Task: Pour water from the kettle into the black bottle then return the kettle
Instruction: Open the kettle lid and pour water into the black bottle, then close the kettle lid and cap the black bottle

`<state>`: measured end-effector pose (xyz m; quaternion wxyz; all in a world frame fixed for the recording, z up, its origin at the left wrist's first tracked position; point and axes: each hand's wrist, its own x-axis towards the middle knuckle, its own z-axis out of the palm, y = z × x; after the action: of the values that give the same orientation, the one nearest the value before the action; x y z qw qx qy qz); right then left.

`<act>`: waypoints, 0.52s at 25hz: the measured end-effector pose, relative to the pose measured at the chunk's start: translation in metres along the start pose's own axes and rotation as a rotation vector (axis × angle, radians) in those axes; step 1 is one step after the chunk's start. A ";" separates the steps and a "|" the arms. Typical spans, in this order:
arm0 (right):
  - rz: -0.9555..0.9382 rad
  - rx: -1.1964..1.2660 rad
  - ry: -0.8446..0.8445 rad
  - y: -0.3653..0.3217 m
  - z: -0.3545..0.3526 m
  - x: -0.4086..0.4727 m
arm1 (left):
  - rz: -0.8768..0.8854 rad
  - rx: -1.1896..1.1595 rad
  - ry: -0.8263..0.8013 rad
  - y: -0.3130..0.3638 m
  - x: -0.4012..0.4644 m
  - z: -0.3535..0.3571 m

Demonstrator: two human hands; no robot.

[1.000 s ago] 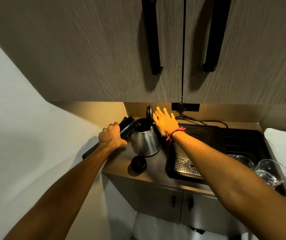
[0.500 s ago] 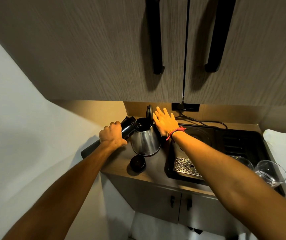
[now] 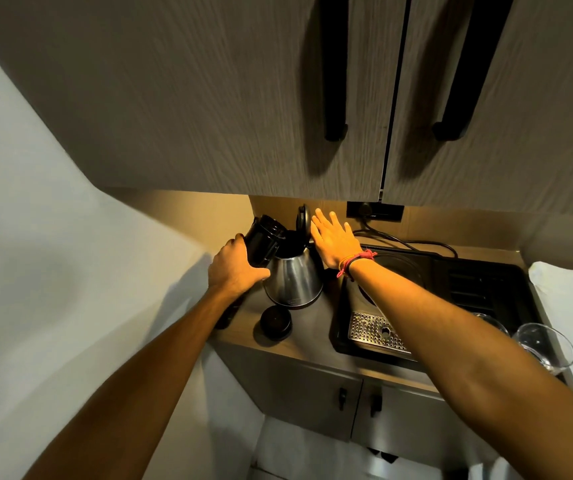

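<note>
- The kettle [image 3: 293, 282], smooth rounded steel, stands on the counter [image 3: 312, 327] with its lid [image 3: 304, 218] flipped up; likely heavy if full and slippery, best taken by its handle, hidden behind the right hand [image 3: 335, 242], whose fingers are spread flat.
- The black bottle [image 3: 262, 244], a rigid cylinder, tilts against the kettle's left rim, gripped by the left hand [image 3: 234, 270].
- A round black cap [image 3: 275, 322] lies just in front of the kettle.

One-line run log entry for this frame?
left hand: grips tilted black bottle | right hand: open beside steel kettle, lid up | round black cap: on counter
</note>
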<state>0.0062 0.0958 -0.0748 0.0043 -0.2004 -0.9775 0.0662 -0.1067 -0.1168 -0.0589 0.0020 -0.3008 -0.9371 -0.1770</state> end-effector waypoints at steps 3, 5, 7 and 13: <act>-0.013 0.129 0.001 0.000 0.000 0.001 | -0.102 -0.345 0.071 -0.009 -0.006 0.012; -0.001 0.402 0.027 -0.003 -0.002 0.001 | -0.165 -0.534 0.150 -0.017 -0.014 0.021; 0.026 0.571 0.064 -0.009 -0.005 0.004 | -0.206 -0.656 0.220 -0.024 -0.023 0.031; 0.071 0.284 0.007 -0.043 0.006 0.021 | -0.341 -0.778 0.249 -0.047 -0.024 0.048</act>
<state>-0.0305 0.0645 -0.0760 0.0336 -0.2327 -0.9505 0.2034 -0.1084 -0.1502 -0.1222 -0.0275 -0.0967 -0.8296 -0.5492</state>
